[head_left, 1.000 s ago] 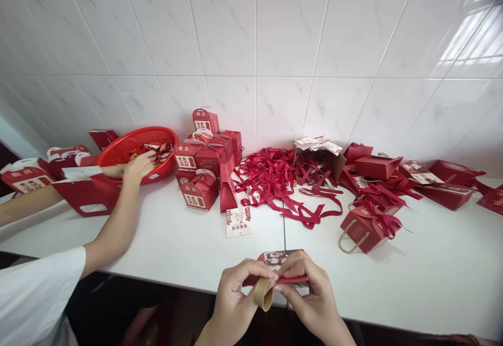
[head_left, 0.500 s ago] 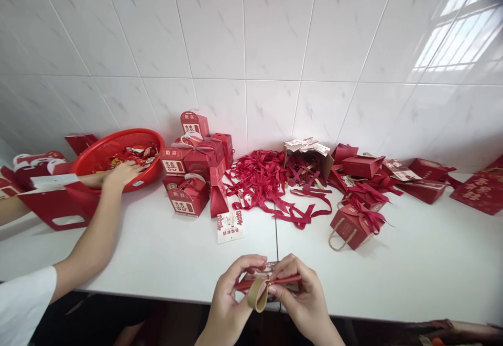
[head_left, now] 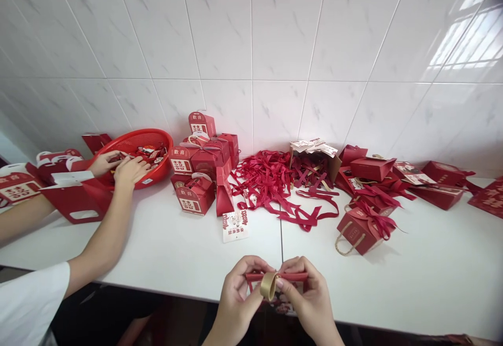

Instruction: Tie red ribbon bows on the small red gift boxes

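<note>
At the near edge of the table, both of my hands hold a small red gift box (head_left: 295,278) by its top edge. A gold ribbon loop (head_left: 269,286) sticks up from the middle of that edge. My left hand (head_left: 240,292) is closed on the box's left side, its thumb against the loop. My right hand (head_left: 308,296) pinches the top edge just right of the loop, thumb in front and fingers behind. The lower part of the box, with a printed picture, is partly hidden by my hands.
A co-worker's hands (head_left: 131,170) are in a red basket (head_left: 170,149) of wrapped sweets at left. Stacked red boxes (head_left: 196,197), a printed card (head_left: 236,226), a heap of red ribbons (head_left: 261,178) and a rope-handled box (head_left: 359,230) stand farther back.
My view has swung slightly left. In my hands the box has tilted, and its gold loop now stands higher. The co-worker's other hand has come to the basket.
</note>
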`<state>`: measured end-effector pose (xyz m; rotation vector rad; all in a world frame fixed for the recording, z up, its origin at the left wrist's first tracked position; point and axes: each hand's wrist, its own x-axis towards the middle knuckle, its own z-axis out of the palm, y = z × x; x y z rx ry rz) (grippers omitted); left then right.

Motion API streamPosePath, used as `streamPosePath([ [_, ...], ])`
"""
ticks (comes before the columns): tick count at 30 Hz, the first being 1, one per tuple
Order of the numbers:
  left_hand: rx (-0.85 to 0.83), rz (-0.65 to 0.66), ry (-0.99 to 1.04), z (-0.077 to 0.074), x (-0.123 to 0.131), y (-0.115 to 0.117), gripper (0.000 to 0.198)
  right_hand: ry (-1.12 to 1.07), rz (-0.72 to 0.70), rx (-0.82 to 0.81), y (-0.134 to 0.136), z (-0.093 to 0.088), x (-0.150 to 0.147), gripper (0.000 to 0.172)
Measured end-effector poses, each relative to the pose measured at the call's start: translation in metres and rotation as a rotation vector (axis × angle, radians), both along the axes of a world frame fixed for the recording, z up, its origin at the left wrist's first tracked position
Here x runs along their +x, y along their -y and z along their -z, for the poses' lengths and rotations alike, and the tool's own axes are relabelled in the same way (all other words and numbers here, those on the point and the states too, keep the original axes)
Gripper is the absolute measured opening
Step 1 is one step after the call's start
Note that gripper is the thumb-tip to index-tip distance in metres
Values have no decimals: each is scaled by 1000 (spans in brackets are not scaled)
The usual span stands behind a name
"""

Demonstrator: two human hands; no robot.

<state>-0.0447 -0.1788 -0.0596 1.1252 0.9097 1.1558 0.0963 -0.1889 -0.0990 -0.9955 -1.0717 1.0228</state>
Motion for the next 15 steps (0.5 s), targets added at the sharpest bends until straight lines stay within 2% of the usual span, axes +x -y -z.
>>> streamPosePath([
  [5,5,17,-8,-3,3,0,28,85,-61,-80,-1,-4,11,23],
  [8,19,15,-20,1,5,0,30,133,-146,-45,-3,-10,15,29],
  [11,26,4,-40,6,5,-2,29,163,-213,1,-4,-15,16,20],
  [15,40,16,-72,10,3,-5,28,202,-181,38,-5,-18,16,15],
])
